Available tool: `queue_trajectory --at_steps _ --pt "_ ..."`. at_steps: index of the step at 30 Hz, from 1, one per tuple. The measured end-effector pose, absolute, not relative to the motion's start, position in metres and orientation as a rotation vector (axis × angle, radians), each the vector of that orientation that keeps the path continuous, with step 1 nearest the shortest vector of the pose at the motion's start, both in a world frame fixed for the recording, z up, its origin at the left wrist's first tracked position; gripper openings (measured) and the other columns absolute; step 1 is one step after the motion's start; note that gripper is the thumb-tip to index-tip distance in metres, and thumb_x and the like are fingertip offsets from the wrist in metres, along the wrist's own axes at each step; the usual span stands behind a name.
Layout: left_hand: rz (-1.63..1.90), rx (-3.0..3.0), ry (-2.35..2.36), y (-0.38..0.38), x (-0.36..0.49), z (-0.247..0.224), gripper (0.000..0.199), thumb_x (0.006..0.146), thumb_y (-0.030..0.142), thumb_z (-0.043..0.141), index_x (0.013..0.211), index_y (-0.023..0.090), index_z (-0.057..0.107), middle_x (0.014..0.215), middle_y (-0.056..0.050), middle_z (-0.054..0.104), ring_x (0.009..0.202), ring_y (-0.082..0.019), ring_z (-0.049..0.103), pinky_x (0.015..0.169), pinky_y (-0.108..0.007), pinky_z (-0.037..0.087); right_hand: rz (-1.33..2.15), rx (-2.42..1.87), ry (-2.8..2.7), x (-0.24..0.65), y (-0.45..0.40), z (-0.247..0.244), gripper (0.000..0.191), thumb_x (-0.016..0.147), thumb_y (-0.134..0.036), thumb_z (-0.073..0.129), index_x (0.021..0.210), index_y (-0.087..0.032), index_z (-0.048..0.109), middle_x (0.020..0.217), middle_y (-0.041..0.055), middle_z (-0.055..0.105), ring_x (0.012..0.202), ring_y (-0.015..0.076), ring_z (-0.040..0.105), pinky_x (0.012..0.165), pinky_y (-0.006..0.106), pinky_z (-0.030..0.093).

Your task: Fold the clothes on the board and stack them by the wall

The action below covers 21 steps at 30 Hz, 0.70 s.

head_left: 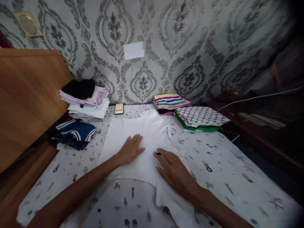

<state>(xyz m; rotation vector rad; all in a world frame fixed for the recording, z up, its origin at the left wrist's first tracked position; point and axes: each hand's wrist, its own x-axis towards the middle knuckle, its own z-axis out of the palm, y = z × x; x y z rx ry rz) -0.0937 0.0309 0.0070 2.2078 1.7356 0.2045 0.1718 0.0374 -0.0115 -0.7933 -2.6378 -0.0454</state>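
Left arm: While my forearm slants up from the lower left, my left hand (130, 150) lies palm down on the white garment (146, 166), fingers pointing away from me and rightward, thumb out to the right.
Right arm: It comes in from the lower right, and my right hand (174, 169) rests on the garment's right part, back of the hand up, fingers reaching forward and left.
Hands: Both open and apart from each other, a strip of white cloth between them — neither is clamped on anything.
White garment: Spread on the patterned sheet (220, 158) in front of me, its far end near the wallpapered wall (142, 72), one part trailing toward me under my right forearm.
Dark mark: A small dark mark (157, 153) shows at my right fingertips; I can't tell whether it is print or a tag.
Left side: A clothes pile (89, 109) with black on top, blue clothing (77, 129) nearer me, and a small box (119, 109) to the pile's right.
Right side: A striped folded piece (169, 99) beside a patterned folded piece (201, 116) with green beneath.
Hard to see: My palms are hidden, both arms are cut off by the lower edge — and the far right is too dark to make out.
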Motion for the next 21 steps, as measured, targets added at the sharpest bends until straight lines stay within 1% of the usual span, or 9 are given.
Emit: queue_trajectory --at_steps 2,6,8,11,14,17,18,19,21 --pt "0.195 2.185 1.881 0.046 -0.112 -0.002 0.071 0.102 0.058 0.022 0.157 0.013 0.025 0.165 -0.016 0.019 0.154 -0.027 0.013 0.125 -0.053 0.013 -0.062 -0.77 -2.644 0.165 0.047 -0.015 0.041 0.1 -0.028 0.043 0.139 -0.018 0.055 0.146 0.0165 0.055 0.136 0.0294 0.051 0.107 0.05 0.048" --pt "0.104 1.964 2.268 0.052 -0.178 -0.008 0.067 0.102 0.053 0.025 0.156 0.014 0.029 0.165 -0.015 0.021 0.154 -0.026 0.014 0.124 -0.052 0.016 -0.045 -0.746 -2.621 0.168 0.054 -0.027 0.043 0.101 -0.031 0.042 0.142 -0.021 0.053 0.146 0.014 0.055 0.137 0.0288 0.05 0.106 0.05 0.048" --pt "0.044 1.833 2.414 0.052 -0.209 -0.006 0.066 0.102 0.051 0.026 0.156 0.012 0.028 0.165 -0.015 0.022 0.154 -0.027 0.016 0.123 -0.053 0.019 0.024 -0.755 -2.583 0.17 0.06 -0.027 0.039 0.101 -0.03 0.042 0.135 -0.023 0.059 0.14 0.0129 0.061 0.129 0.0281 0.056 0.102 0.048 0.051" --pt "0.02 1.777 2.535 0.065 -0.229 -0.003 0.066 0.101 0.048 0.028 0.154 0.008 0.031 0.163 -0.019 0.025 0.153 -0.03 0.02 0.121 -0.056 0.022 0.16 -0.79 -2.515 0.159 0.095 -0.016 0.033 0.101 -0.029 0.041 0.119 -0.022 0.067 0.122 0.0122 0.07 0.114 0.0263 0.065 0.096 0.045 0.054" --pt "0.155 1.997 2.423 0.089 -0.216 -0.005 0.067 0.101 0.049 0.029 0.153 0.008 0.031 0.163 -0.02 0.025 0.153 -0.03 0.021 0.122 -0.052 0.022 0.234 -0.964 -2.448 0.129 0.166 0.004 0.034 0.099 -0.031 0.042 0.116 -0.017 0.068 0.12 0.0139 0.07 0.115 0.0272 0.064 0.101 0.045 0.051" --pt "0.22 2.228 2.054 0.112 -0.192 -0.012 0.068 0.101 0.053 0.027 0.155 0.012 0.031 0.164 -0.014 0.025 0.153 -0.024 0.022 0.123 -0.042 0.023 0.29 -1.454 -2.336 0.09 0.247 0.022 0.038 0.095 -0.032 0.05 0.126 -0.013 0.063 0.134 0.0174 0.063 0.127 0.0271 0.056 0.108 0.04 0.044" --pt "0.207 2.262 1.961 0.118 -0.188 -0.014 0.068 0.101 0.055 0.026 0.155 0.014 0.031 0.165 -0.012 0.026 0.153 -0.023 0.022 0.123 -0.041 0.022 0.291 -1.538 -2.304 0.077 0.27 0.026 0.04 0.095 -0.034 0.051 0.125 -0.012 0.063 0.135 0.0199 0.061 0.129 0.0303 0.054 0.107 0.042 0.044" --pt "0.192 2.277 1.909 0.123 -0.186 -0.016 0.068 0.101 0.057 0.025 0.155 0.016 0.032 0.165 -0.011 0.026 0.153 -0.022 0.021 0.124 -0.041 0.02 0.302 -1.597 -2.282 0.065 0.291 0.027 0.041 0.094 -0.038 0.052 0.122 -0.011 0.065 0.13 0.0217 0.064 0.126 0.0334 0.056 0.103 0.046 0.046" --pt "0.182 2.258 1.941 0.131 -0.192 -0.019 0.067 0.101 0.057 0.023 0.155 0.018 0.032 0.165 -0.009 0.025 0.154 -0.022 0.019 0.124 -0.044 0.018 0.337 -1.671 -2.255 0.046 0.324 0.025 0.044 0.091 -0.045 0.055 0.113 -0.01 0.068 0.116 0.0229 0.07 0.115 0.0367 0.063 0.092 0.047 0.052"
